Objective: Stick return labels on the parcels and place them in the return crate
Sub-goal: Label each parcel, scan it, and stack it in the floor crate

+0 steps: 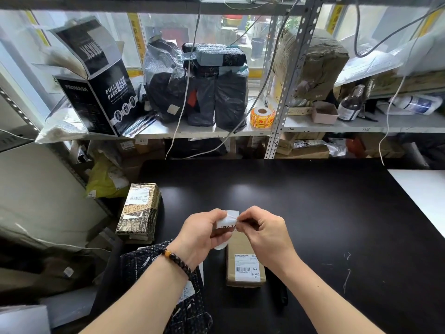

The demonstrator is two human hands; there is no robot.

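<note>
Head view, left to right: a gold-and-black printed parcel [139, 210] stands at the left edge of the black table [337, 213], and a dark patterned mailer bag [166, 280] lies nearer the person; I cannot tell whether either already bears a return label. At centre the left hand [204, 231] grips a white return label [227, 221] while the right hand [261, 233] pinches its corner, seemingly peeling the backing. Just beneath lies a brown cardboard parcel [245, 266] showing only a shipping label, and no return crate is visible, so sticking and crating look still to do.
</note>
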